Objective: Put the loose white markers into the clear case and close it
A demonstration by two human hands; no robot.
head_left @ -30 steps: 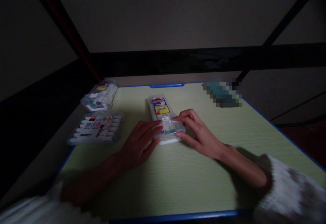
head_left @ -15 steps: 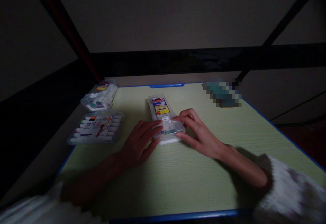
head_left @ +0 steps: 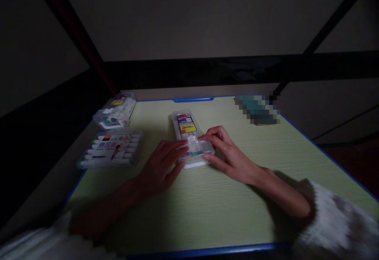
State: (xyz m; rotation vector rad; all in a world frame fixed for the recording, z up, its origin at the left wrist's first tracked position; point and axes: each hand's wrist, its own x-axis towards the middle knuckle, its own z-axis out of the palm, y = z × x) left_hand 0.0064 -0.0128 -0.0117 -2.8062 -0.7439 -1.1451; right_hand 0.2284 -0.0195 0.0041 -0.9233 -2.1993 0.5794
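A long clear plastic marker case point(head_left: 187, 122) with a yellow, blue and red label lies on the table in front of me. Its near end has a white latch point(head_left: 192, 139), and some coloured marker ends show through the plastic there. My left hand point(head_left: 162, 165) grips the case's left side, fingers on the top and thumb low at the near corner. From the right, my right hand point(head_left: 229, 153) holds the same end, index finger by the latch and thumb on the near edge.
Left of my hands lies a flat clear case of white markers point(head_left: 111, 148). Behind it, another marker case point(head_left: 115, 111) stands near the table's left edge. A blurred green item point(head_left: 256, 109) lies at the back right. The pale green table point(head_left: 207, 208) has a blue rim.
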